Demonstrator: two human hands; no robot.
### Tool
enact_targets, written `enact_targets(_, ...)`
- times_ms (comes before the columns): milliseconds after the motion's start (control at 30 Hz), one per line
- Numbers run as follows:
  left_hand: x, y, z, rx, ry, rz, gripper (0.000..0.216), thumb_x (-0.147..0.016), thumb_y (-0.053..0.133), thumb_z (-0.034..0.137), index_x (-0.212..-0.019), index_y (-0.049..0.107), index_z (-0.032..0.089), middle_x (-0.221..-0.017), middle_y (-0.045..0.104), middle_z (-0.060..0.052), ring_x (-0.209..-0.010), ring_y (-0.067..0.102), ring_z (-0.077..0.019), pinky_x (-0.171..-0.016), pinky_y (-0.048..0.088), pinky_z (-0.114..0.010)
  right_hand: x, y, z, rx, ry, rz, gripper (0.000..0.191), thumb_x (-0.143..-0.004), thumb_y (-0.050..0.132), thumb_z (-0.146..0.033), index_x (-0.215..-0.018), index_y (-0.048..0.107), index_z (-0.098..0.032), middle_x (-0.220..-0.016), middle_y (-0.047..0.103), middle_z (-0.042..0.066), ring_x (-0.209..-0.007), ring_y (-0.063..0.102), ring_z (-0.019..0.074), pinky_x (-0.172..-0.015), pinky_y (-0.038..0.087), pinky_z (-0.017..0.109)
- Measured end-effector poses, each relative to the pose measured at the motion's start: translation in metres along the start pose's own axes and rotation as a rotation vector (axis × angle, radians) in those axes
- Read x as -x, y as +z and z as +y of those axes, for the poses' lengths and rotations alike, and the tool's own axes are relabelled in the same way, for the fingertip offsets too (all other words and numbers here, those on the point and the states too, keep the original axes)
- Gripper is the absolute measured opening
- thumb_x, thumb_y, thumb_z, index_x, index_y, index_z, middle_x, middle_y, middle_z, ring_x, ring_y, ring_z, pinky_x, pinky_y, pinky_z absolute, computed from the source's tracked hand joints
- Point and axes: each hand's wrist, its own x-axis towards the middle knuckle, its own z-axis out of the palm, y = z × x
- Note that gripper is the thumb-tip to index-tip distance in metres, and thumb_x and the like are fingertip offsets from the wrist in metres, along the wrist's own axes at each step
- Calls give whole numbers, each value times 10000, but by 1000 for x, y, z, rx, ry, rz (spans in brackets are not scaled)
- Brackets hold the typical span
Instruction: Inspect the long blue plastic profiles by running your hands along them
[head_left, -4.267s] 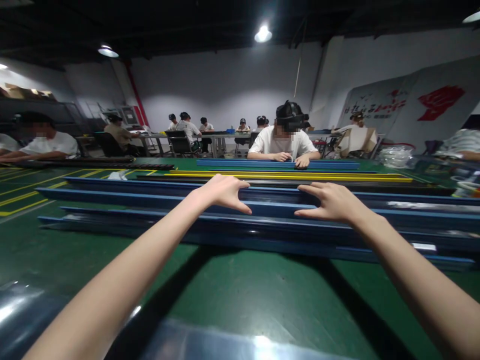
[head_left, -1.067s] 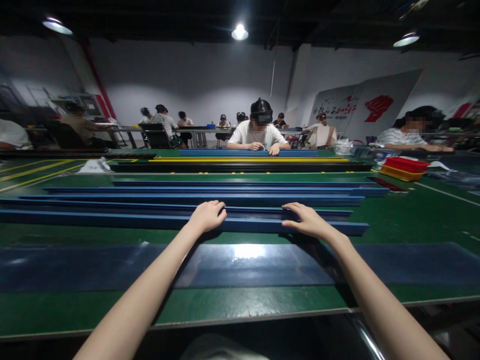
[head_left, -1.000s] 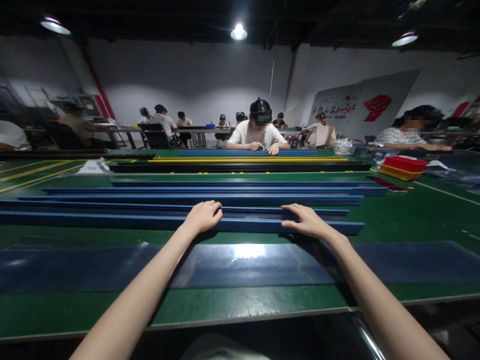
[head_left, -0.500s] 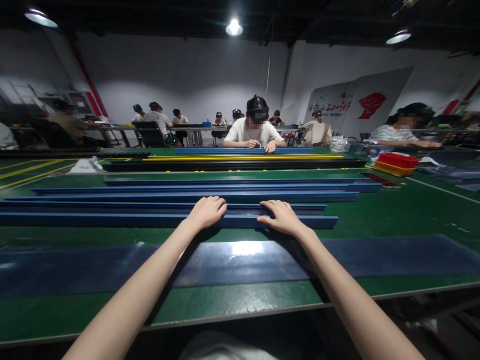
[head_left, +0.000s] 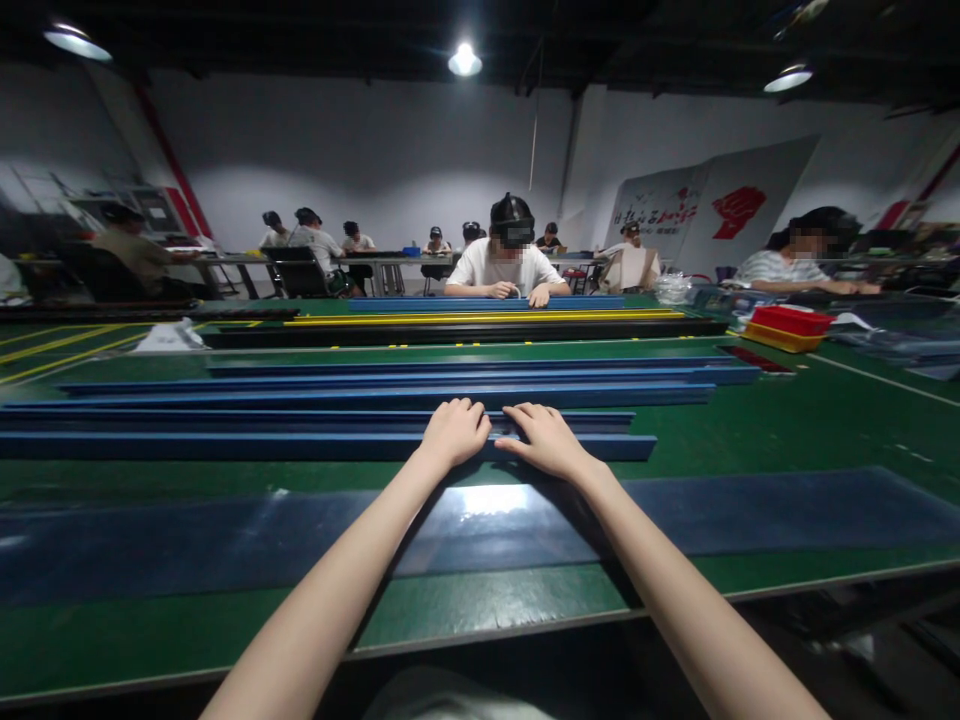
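Observation:
A long blue channel profile [head_left: 225, 447] lies across the table in front of me, its right end just past my right hand. My left hand [head_left: 459, 432] is on the profile near the middle, its fingers curled over toward the far side. Close beside it, my right hand [head_left: 546, 440] grips the same profile, thumb on the near side and fingers reaching over the channel. Only a small gap separates the hands. Both palms face down, and the undersides of the fingers are hidden.
Nearer me lies a flat transparent bluish strip [head_left: 720, 515] on the green table [head_left: 787, 440]. More blue profiles [head_left: 360, 397] lie behind, then black [head_left: 465, 330] and yellow [head_left: 480, 317] ones. Red and yellow bins [head_left: 787, 325] stand right. A co-worker [head_left: 508, 260] sits opposite.
My left hand has slid right along the profile, closer to my right hand. The profile has shifted a little left together with my right hand.

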Motion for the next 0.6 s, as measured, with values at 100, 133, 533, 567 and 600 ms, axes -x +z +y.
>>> enact_targets(100, 1, -2, -6, -15, 1, 9, 346, -878, 278, 296, -932, 589, 154, -919, 612, -104, -906, 547, -236, -794, 393, -355, 5, -4, 6, -17, -26, 11, 550, -822, 423, -540, -1239, 476, -186, -1210, 522, 108, -1094, 474, 231, -911, 351, 360)
enact_targets(133, 1, -3, -8, -27, 4, 8, 345, -875, 281, 298, -930, 591, 157, -912, 615, -101, -894, 552, -234, -786, 396, -351, 7, -5, 9, -7, -23, 20, 543, -825, 417, -538, -1229, 486, -182, -1209, 523, 110, -1089, 479, 231, -911, 353, 357)
enact_targets(533, 8, -7, -32, -60, 6, -7, 355, -868, 282, 283, -931, 609, 162, -905, 640, -85, -871, 575, -207, -765, 405, -313, 33, -26, 60, 147, 69, 24, 605, -786, 401, -624, -1192, 520, -191, -1182, 557, 105, -1066, 497, 260, -912, 333, 387)
enact_targets(567, 8, -7, -32, -64, 4, -7, 354, -868, 282, 283, -931, 609, 164, -907, 641, -82, -873, 576, -203, -764, 405, -308, 33, -27, 63, 149, 77, 20, 611, -781, 404, -631, -1186, 524, -190, -1174, 562, 106, -1058, 501, 261, -905, 336, 385)
enact_targets(600, 7, -7, -31, -70, 0, -7, 352, -867, 284, 283, -932, 609, 165, -908, 641, -80, -873, 577, -200, -763, 405, -304, 34, -27, 64, 149, 87, 13, 614, -780, 402, -634, -1182, 526, -187, -1165, 566, 107, -1051, 504, 261, -898, 340, 382)
